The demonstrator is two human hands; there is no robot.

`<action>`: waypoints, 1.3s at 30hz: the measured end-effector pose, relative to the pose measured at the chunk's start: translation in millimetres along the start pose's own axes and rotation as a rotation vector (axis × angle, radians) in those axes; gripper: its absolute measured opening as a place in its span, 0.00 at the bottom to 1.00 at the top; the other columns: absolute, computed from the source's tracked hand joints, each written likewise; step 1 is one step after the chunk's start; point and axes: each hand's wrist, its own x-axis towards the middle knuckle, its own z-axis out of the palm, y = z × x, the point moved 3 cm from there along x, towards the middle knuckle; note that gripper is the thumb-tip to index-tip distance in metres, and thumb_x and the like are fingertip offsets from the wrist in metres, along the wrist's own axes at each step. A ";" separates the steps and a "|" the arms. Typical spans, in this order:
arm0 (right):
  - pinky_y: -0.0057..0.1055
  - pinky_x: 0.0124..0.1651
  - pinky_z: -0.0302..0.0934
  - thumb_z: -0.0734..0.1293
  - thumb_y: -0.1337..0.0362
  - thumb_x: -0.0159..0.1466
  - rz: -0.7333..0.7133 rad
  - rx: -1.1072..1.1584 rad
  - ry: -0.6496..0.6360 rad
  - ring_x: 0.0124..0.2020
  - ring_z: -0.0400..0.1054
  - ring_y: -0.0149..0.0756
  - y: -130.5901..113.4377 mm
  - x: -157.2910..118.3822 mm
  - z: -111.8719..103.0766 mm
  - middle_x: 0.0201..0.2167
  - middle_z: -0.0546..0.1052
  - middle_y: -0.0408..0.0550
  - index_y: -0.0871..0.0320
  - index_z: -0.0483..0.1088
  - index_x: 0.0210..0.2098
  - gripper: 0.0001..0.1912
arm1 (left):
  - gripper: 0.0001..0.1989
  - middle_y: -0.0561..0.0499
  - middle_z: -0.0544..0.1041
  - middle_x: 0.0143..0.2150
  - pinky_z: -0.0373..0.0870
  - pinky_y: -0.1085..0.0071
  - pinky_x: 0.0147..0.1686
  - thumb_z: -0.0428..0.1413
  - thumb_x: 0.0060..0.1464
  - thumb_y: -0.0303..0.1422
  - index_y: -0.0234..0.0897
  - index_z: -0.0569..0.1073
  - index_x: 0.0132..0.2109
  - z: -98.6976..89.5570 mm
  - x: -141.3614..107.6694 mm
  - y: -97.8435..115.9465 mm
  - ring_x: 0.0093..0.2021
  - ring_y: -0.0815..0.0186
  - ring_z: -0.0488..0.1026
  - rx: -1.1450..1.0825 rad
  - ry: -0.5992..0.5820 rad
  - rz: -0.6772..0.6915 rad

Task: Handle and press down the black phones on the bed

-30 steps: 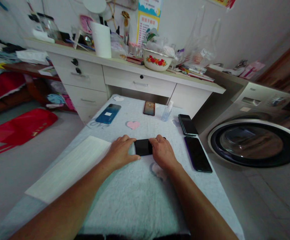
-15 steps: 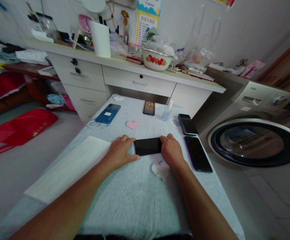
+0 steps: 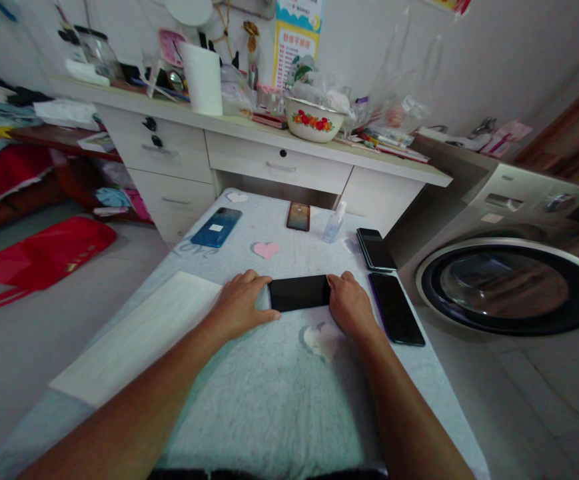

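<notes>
A black phone lies sideways, screen up, on the cloth-covered table. My left hand grips its left end, thumb and forefinger at the two corners. At the phone's right end my right hand has its fingers curled against the edge; the fingertips are partly hidden. To the right of that hand lies a phone with a purple edge, and just beyond it are stacked dark phones. A folded whitish cloth is spread beside my left forearm.
Toward the table's far side are a blue phone, a brown phone and a clear spray bottle. A white desk stands behind, and a washing machine on the right.
My right hand has shifted slightly right along the phone, and more of the black screen shows. My left hand keeps its place.
</notes>
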 end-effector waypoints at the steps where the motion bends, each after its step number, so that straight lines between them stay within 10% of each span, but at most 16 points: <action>1: 0.31 0.38 0.54 0.49 0.65 0.71 -0.013 0.004 0.003 0.37 0.67 0.37 -1.1 -0.9 -0.2 0.38 0.68 0.51 0.55 0.70 0.48 0.19 | 0.32 0.44 0.70 0.46 0.64 0.63 0.46 0.61 0.44 0.48 0.38 0.68 0.55 0.0 -0.1 0.0 0.47 0.53 0.68 0.002 -0.001 -0.002; 22: 0.31 0.41 0.54 0.52 0.68 0.68 -0.316 0.062 -0.043 0.39 0.65 0.38 -48.5 -15.4 0.7 0.40 0.69 0.51 0.53 0.67 0.55 0.21 | 0.32 0.45 0.70 0.45 0.64 0.63 0.45 0.61 0.44 0.48 0.39 0.69 0.54 -1.3 1.0 1.1 0.46 0.54 0.69 -0.005 0.004 -0.010; 39: 0.30 0.42 0.54 0.50 0.65 0.70 -0.135 0.042 0.000 0.39 0.66 0.37 -19.7 -3.0 3.2 0.40 0.68 0.51 0.53 0.70 0.50 0.19 | 0.32 0.45 0.71 0.46 0.64 0.63 0.45 0.61 0.44 0.48 0.39 0.69 0.54 -0.8 0.7 0.6 0.47 0.53 0.68 -0.017 -0.003 -0.015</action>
